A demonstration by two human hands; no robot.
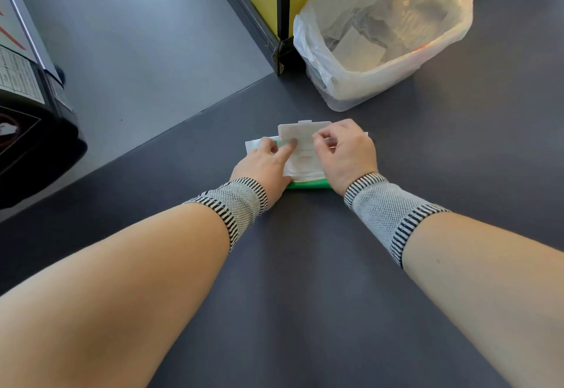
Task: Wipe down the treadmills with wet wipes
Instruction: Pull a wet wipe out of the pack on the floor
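Hands meet over a flat green-and-white pack of wet wipes (305,184) lying on the dark grey floor mat (305,265). We note its white plastic flip lid (300,134) standing raised, just past the fingertips of both hands. The left hand (262,167) rests on the pack's left side, forefinger stretched straight and pressing the lid's inner face, the other fingers lying loosely on the wrapper. The right hand (348,152) sits on the pack's right side, thumb and forefinger pinched together at the opening beneath the lid; we cannot tell whether a sheet is actually caught between them. Each wrist wears a grey knitted band with black-and-white striped edges, left (235,204) and right (387,213). Beyond the right hand, well apart from it, stands a bin lined with a translucent white plastic bag (381,76) holding crumpled white sheets. Far to the left of the left hand, we see the black base of a machine (33,143) bearing printed labels.
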